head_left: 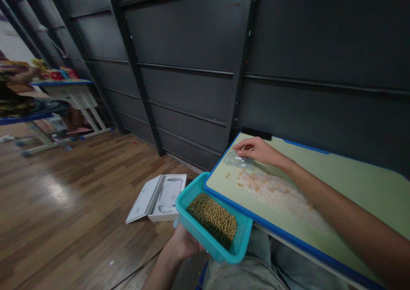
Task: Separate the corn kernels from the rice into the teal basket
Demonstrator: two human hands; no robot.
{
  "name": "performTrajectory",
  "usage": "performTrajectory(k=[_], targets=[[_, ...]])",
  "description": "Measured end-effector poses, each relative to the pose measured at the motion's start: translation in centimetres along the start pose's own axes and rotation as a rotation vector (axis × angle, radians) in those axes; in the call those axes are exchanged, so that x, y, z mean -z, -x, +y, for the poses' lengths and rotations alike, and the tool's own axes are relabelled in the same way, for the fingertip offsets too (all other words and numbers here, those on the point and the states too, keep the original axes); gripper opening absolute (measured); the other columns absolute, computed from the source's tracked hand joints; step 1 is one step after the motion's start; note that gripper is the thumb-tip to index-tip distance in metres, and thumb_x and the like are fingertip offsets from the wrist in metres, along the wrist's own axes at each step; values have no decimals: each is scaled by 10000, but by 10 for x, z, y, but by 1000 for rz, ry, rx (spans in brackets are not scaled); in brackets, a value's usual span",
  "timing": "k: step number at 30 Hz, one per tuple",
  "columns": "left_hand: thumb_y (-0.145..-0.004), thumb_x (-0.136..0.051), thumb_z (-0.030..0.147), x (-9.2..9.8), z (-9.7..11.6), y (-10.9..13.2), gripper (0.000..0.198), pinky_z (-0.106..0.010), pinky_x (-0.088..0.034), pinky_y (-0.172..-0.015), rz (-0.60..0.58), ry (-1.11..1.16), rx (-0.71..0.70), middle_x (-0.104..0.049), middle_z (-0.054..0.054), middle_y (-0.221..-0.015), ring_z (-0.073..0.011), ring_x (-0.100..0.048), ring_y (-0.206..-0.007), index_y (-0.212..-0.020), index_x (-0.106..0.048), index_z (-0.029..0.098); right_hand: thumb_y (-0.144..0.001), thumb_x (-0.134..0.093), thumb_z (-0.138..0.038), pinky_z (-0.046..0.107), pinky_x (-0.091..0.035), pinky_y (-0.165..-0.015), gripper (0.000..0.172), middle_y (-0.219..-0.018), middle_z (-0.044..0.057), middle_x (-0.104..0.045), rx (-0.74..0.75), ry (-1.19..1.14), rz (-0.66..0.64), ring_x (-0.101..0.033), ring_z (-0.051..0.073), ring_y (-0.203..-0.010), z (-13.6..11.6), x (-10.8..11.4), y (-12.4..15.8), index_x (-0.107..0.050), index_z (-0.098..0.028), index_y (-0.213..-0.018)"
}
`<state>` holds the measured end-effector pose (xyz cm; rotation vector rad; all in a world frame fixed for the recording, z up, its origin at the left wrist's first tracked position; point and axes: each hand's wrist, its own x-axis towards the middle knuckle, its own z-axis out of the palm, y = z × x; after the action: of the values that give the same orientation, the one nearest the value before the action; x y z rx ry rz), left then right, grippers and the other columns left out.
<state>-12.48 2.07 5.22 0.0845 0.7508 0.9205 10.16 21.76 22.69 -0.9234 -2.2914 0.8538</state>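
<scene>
A turquoise plastic basket [188,215] is held tilted at the near left edge of the desk, my left hand [185,241] gripping its underside and side. Inside it lie yellowish soybeans [219,215] and smaller dark green beans [216,234]. Over the far left part of the desk, my right hand [256,150] pinches a clear plastic protractor [238,159] that rests against the desktop. Close to the protractor, white rice grains [282,194] are spread out, with yellow kernels [256,181] scattered among them.
The desk [352,162] has a pale green top and blue edging. Behind it stands a dark metal panel wall [192,93]. On the wooden floor lies an open white box [166,196]. A person [28,98] sits by another desk [70,89] at the far left.
</scene>
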Motion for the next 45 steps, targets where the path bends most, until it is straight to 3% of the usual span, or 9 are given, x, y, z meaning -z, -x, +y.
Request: performTrajectory(k=[4,9,13,22,31,39,45], targets=[[-854,-532,536,-7,-1,2,482,-393,-537,-698,35,-10,17,-779,-168,-922,-308,-723,-846,-919,-702,90,-855,-682,-156,362,-563,-808,187,-1034,109,-767,17,98,-25,-703,218,-889,-7,-1,-4,-771,-169,-1019],[-862,-542,509,-11,-1,3,455,-388,-533,-803,11,6,10,-779,-164,-949,-297,-714,-939,-947,-705,92,-891,-662,-203,342,-554,-806,188,-1079,93,-757,90,131,-3,-696,212,-928,-17,-13,-3,-763,-191,-1049],[-859,-539,513,-8,-3,1,436,-392,-530,-785,38,5,7,-780,-157,-901,-307,-715,-922,-884,-705,110,-890,-662,-212,317,-544,-752,205,-1028,81,-767,115,182,15,-694,191,-854,-28,-21,1,-762,-191,-1068],[-863,-565,459,-11,-6,2,375,-424,-516,-912,26,38,7,-783,-143,-896,-298,-711,-984,-928,-696,113,-850,-638,-140,299,-511,-691,191,-952,73,-773,87,351,114,-690,183,-786,-32,-7,18,-790,-180,-959],[-841,-609,444,-11,-7,2,392,-452,-510,-950,-26,88,12,-776,-168,-970,-315,-696,-1051,-1000,-691,95,-863,-621,-150,331,-501,-764,198,-963,86,-751,99,497,160,-682,201,-826,-30,-12,30,-780,-177,-979],[-807,-649,436,-6,-11,0,316,-465,-489,-997,-52,91,20,-779,-160,-960,-334,-658,-1137,-837,-692,125,-909,-585,-147,337,-502,-820,221,-995,97,-738,167,524,137,-676,210,-883,-42,-21,44,-767,-145,-1034],[-793,-658,446,-4,-14,-5,406,-452,-473,-1023,-92,100,43,-768,-182,-1045,-331,-654,-1147,-987,-696,92,-920,-578,-124,306,-496,-841,217,-1016,78,-735,219,478,122,-669,182,-904,-55,-30,45,-758,-162,-1036]])
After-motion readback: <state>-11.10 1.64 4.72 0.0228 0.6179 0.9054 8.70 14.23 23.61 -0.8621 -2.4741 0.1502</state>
